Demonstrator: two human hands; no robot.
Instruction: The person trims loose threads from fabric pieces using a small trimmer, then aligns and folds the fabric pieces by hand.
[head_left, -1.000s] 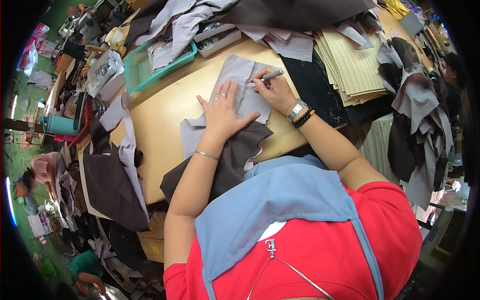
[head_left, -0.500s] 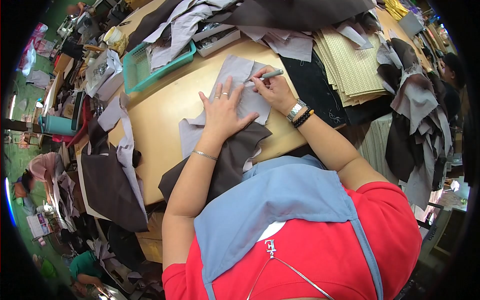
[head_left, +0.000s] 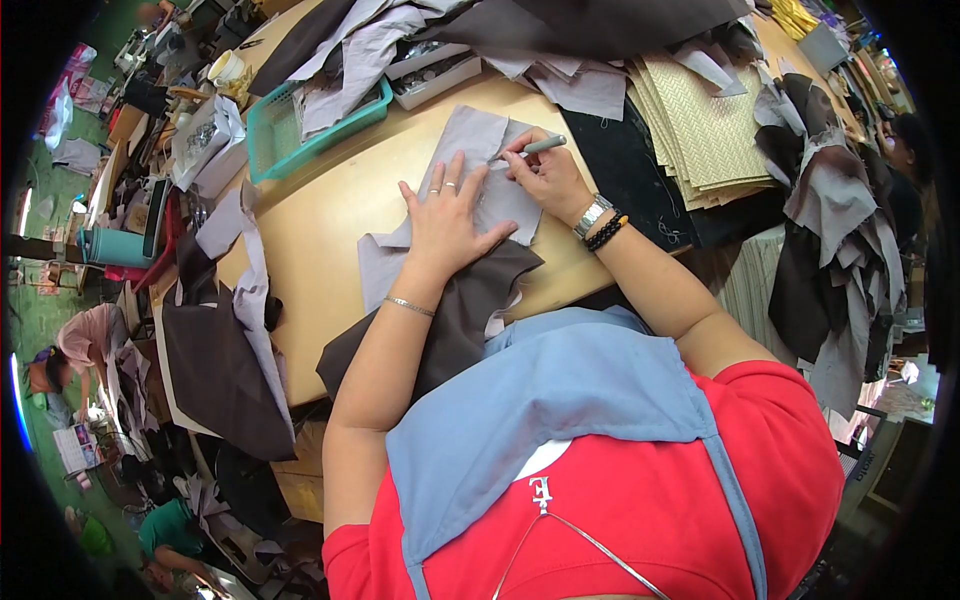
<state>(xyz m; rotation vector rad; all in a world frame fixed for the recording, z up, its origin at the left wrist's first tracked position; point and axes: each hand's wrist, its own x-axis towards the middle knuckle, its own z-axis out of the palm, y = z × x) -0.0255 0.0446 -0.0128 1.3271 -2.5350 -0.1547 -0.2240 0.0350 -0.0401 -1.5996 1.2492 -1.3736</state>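
My left hand [head_left: 447, 215] lies flat on light grey fabric [head_left: 468, 130], its fingers spread, with rings on two of them. My right hand [head_left: 548, 178] is closed round a grey-green pen [head_left: 545, 145], whose lower end points down at the fabric beside my left fingertips. A dark brown cloth [head_left: 470, 300] lies partly under my left wrist and forearm, against the light fabric. The pen's tip is too small to make out against my fingers.
Beyond my hands are a teal basket [head_left: 262, 150] and a white box [head_left: 440, 82] of small parts. Woven yellowish sheets [head_left: 705, 140] are stacked on the right. Dark cloth [head_left: 225, 370] hangs over the left edge. Other people [head_left: 85, 340] work at far left.
Over the last second my left fingers have shifted slightly and spread on the fabric. My right hand keeps its grip on the pen, almost in the same place.
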